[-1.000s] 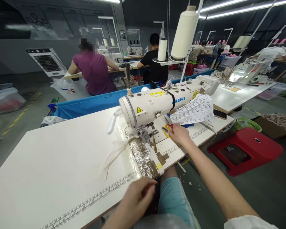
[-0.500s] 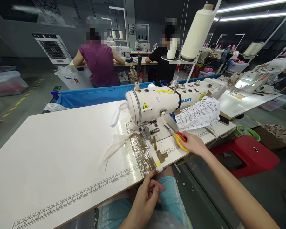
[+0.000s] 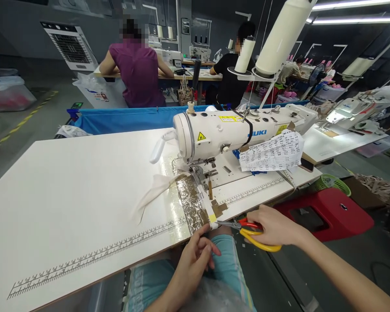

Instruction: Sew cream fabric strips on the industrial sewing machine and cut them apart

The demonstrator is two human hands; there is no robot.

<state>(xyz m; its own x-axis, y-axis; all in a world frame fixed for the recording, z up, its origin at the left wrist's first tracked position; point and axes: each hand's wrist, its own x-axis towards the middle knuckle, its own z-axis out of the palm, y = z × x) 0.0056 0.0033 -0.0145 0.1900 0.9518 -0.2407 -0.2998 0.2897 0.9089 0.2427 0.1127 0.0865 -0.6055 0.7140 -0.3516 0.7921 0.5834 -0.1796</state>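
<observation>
Head view: a pair of scissors (image 3: 238, 225) with red and yellow handles is grasped in the right hand (image 3: 276, 223), and its blades are pointed leftward at the near end of a white strip (image 3: 209, 208). That end is placed at the front edge of the counter (image 3: 84, 186), between the two hands and just beside the index fingertip of the left hand (image 3: 196, 255).

As for progress, the strip is laid out from the sewing machine (image 3: 211, 134), ahead of both hands, down to the counter's edge, and the blades are set close to its end. No cut can be made out there, so any snipping is judged to be undone or barely begun. How far the blades are parted cannot be told. A pale piece of fabric (image 3: 157, 190), ahead and to the left of the left hand, is left loose on the counter, touched by neither hand.

The right forearm is stretched in from the lower right, with the knuckles upward and the fingers wrapped about the handles. The left forearm is raised from below, over the lap; its index finger is extended to the edge while the other fingers are loosely curled. Whether the strip is pinched by them cannot be told.
</observation>
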